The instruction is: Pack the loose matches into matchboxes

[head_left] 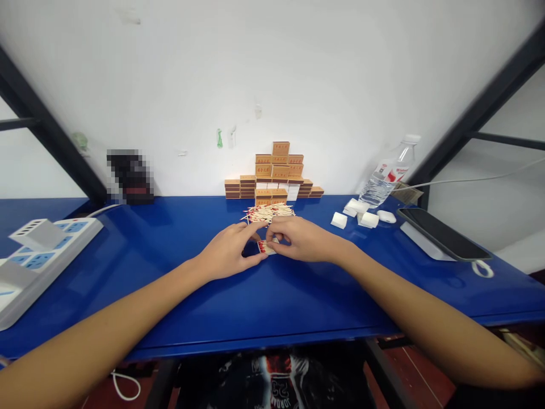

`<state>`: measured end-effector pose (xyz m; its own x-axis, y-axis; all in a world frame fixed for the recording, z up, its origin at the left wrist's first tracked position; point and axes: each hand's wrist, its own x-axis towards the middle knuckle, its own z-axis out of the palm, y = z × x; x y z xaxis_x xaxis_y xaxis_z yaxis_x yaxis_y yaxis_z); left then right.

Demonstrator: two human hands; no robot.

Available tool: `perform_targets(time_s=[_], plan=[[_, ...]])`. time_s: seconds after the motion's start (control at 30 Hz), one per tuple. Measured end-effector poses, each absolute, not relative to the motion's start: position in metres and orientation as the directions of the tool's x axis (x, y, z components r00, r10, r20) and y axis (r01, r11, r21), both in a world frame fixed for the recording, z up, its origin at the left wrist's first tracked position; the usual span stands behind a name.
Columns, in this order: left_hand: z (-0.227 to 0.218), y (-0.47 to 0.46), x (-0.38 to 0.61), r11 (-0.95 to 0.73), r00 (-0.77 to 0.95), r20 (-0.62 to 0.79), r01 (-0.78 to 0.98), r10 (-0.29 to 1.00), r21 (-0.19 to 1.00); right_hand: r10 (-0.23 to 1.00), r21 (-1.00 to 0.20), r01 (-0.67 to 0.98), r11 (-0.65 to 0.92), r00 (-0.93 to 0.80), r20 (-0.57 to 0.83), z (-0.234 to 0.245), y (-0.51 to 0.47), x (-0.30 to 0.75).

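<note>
A small white matchbox tray [273,250] with red-headed matches in it lies on the blue tabletop, between my hands. My left hand [227,250] holds it from the left, the thumb at its near edge and the fingers behind it. Over the tray's right side, my right hand [300,240] has its thumb and fingers pinched together; what they hold, if anything, is hidden. Just beyond both hands is a loose pile of matches [268,212], heads pointing various ways.
Matchboxes [280,170] are stacked against the wall. White tray pieces [339,220], a water bottle [387,173], an earbud case [386,216] and a phone [443,233] are on the right. A power strip [80,230] lies left, near a pixelated dark object [135,177].
</note>
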<state>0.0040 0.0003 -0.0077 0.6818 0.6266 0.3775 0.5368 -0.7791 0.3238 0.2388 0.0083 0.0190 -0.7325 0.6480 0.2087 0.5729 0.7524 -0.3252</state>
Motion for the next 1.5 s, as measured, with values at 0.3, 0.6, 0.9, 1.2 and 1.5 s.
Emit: perform_targets(time_s=[0.3,0.6,0.9,1.2,1.5], plan=[[-0.01,0.001,0.003,-0.775,0.681,0.37,0.544,0.632,0.321,0.682,-0.393,0.595,0.701,-0.72,0.126,0.016,0.014,0.243],[-0.008,0.001,0.004,-0.77,0.683,0.356,0.553,0.638,0.319,0.71,-0.394,0.627,0.672,-0.697,0.102,0.015,0.017,0.245],[-0.008,0.001,0.003,-0.763,0.677,0.353,0.559,0.646,0.326,0.685,-0.382,0.607,0.697,-0.722,0.103,0.012,0.019,0.244],[-0.007,0.0,0.004,-0.761,0.674,0.355,0.554,0.648,0.337,0.689,-0.393,0.61,0.688,-0.719,0.09,0.011,0.019,0.245],[-0.008,0.001,0.003,-0.764,0.679,0.351,0.553,0.645,0.334,0.725,-0.427,0.647,0.632,-0.688,0.031,0.014,0.018,0.243]])
